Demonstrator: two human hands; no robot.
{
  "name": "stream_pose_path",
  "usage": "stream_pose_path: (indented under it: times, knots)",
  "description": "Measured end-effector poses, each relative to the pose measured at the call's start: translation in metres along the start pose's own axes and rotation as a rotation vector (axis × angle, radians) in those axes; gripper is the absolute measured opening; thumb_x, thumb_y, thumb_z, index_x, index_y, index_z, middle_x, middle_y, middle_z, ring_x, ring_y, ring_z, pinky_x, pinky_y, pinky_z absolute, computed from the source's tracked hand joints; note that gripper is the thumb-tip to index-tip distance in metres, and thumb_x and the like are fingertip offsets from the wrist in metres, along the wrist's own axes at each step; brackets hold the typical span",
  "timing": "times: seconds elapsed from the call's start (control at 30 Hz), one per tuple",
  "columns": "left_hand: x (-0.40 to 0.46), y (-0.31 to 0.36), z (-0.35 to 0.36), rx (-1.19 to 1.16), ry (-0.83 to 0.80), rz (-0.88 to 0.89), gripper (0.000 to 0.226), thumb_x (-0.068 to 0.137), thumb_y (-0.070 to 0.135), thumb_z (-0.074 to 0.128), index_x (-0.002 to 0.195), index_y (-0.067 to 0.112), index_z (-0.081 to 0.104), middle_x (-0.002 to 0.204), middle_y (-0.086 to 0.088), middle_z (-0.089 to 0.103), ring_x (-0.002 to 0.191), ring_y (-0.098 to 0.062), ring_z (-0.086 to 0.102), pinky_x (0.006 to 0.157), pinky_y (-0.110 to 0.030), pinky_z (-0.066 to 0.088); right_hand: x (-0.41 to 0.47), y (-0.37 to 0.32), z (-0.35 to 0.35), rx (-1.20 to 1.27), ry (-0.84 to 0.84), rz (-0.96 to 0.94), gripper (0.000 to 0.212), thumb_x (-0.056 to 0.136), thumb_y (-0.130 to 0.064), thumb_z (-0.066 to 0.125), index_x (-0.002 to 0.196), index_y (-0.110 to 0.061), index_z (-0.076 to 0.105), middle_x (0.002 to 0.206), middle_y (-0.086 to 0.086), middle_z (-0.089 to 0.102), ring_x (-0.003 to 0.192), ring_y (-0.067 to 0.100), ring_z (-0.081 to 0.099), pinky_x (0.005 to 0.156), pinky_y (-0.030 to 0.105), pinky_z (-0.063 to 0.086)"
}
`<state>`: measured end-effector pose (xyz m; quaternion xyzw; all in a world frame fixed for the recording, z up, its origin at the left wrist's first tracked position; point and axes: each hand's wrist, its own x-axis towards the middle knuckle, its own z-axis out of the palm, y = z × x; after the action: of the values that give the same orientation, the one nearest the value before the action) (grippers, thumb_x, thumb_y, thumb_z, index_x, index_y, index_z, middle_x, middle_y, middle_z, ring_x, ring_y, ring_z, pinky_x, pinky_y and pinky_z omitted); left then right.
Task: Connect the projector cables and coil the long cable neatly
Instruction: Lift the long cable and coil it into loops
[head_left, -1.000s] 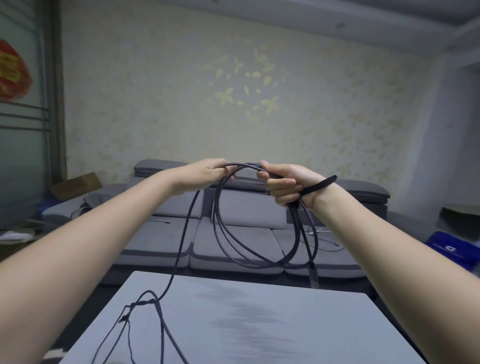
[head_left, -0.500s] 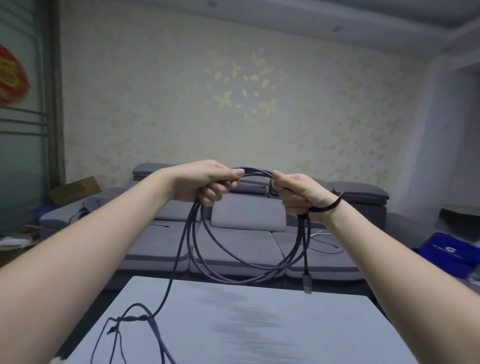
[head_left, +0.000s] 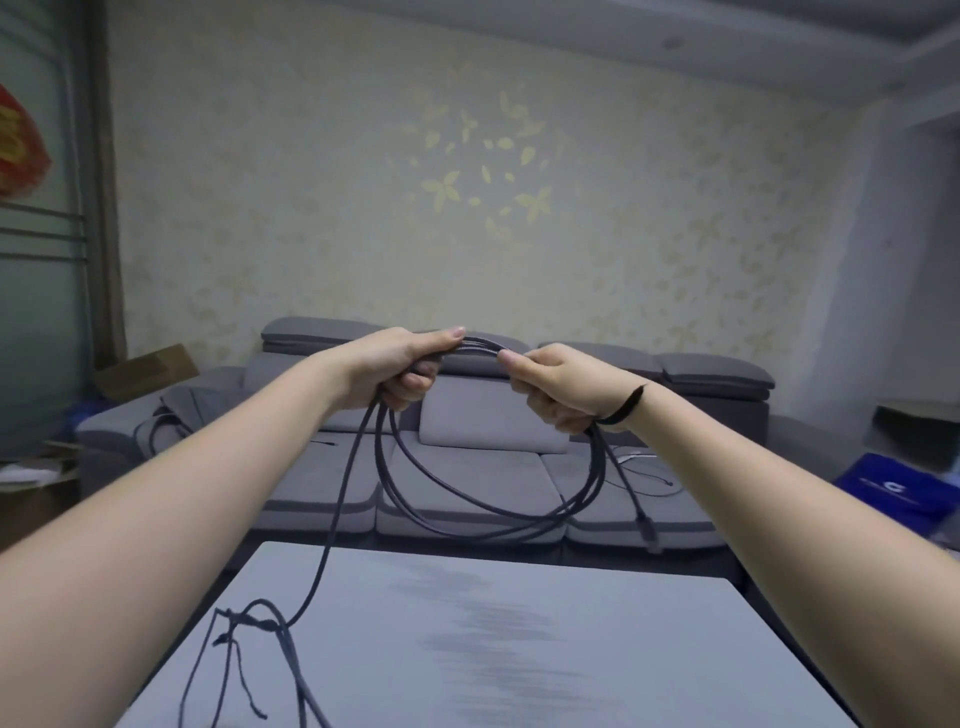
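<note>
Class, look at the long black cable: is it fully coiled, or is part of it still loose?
Partly coiled. Several loops hang between the left hand and right hand; one strand trails down to the table.

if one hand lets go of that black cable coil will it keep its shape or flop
Probably flop: the black cable coil sags in loose, uneven loops below the left hand and right hand. It seems light, held by fingers alone. The tail on the table would likely drag and snag at its tangle.
</note>
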<state>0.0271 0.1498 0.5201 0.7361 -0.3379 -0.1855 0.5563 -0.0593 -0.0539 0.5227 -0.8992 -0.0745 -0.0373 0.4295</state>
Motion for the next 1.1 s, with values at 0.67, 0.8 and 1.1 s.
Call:
stream_pose_path:
  times: [0.67, 0.8, 1.1]
  knots:
    - [0.005, -0.089, 0.031, -0.075, 0.386, 0.095, 0.012, 0.094, 0.004, 0.042, 0.097, 0.014, 0.049, 0.082, -0.011, 0.054, 0.065, -0.016, 0.062, 0.061, -0.027, 0.057, -0.004, 0.014, -0.012, 0.473, 0.227, -0.088, 0.046, 0.099, -0.045, 0.036, 0.061, -0.020, 0.029, 0.034, -0.006, 0.027, 0.030, 0.006, 0.014, 0.037, 0.010, 0.014]
    - [0.007, -0.099, 0.041, -0.136, 0.339, 0.012, 0.011, 0.094, 0.005, 0.050, 0.101, 0.014, 0.050, 0.083, -0.005, 0.061, 0.072, -0.017, 0.063, 0.078, -0.034, 0.050, 0.000, 0.008, -0.011, 0.465, 0.252, -0.062, 0.046, 0.099, -0.045, 0.037, 0.061, -0.020, 0.028, 0.035, -0.006, 0.027, 0.029, 0.006, 0.015, 0.037, 0.010, 0.015]
    - [0.002, -0.181, 0.066, 0.243, 0.301, -0.355, 0.020, 0.094, 0.008, 0.043, 0.099, 0.011, 0.062, 0.100, -0.009, 0.062, 0.091, -0.019, 0.055, 0.076, -0.024, 0.043, 0.008, -0.015, -0.010, 0.480, 0.337, -0.103, 0.045, 0.100, -0.043, 0.038, 0.062, -0.020, 0.028, 0.036, -0.007, 0.025, 0.029, 0.007, 0.017, 0.036, 0.008, 0.016]
